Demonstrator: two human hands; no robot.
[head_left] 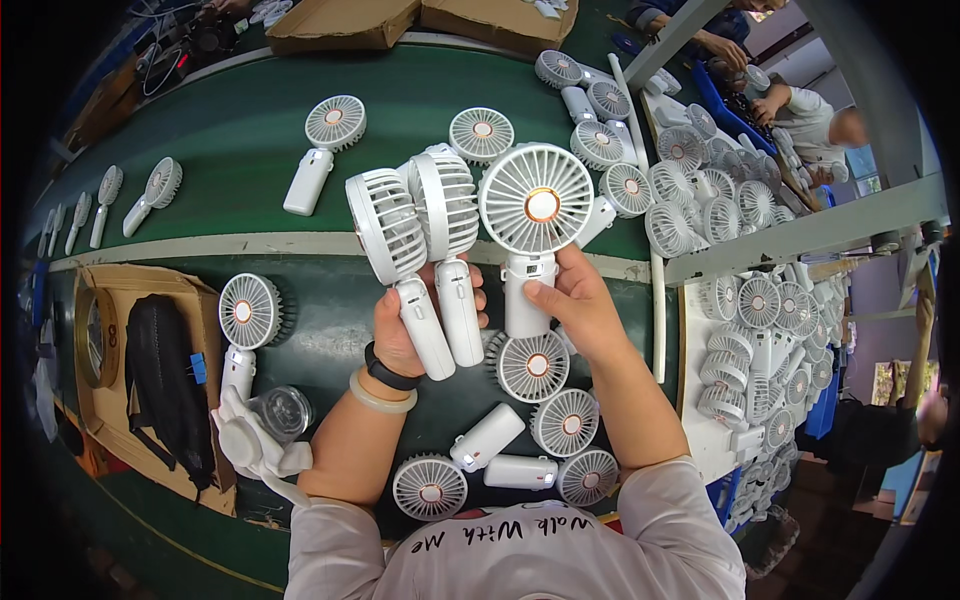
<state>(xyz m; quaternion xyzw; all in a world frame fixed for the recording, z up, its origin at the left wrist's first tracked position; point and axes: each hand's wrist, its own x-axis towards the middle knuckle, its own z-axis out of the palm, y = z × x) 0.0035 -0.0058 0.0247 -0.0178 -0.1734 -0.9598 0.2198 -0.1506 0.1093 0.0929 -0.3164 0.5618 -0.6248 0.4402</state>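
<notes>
A box (108, 412) sits left of the hands (583, 310), piled fans (759, 301) right.

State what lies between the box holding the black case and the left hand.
In the head view, a white handheld fan lies between the box and the left hand; lower in the picture are a clear container and a white splayed object.

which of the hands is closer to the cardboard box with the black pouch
Left. The left hand, holding two white handheld fans, is right of the cardboard box; the right hand, holding one, is farther right.
</notes>
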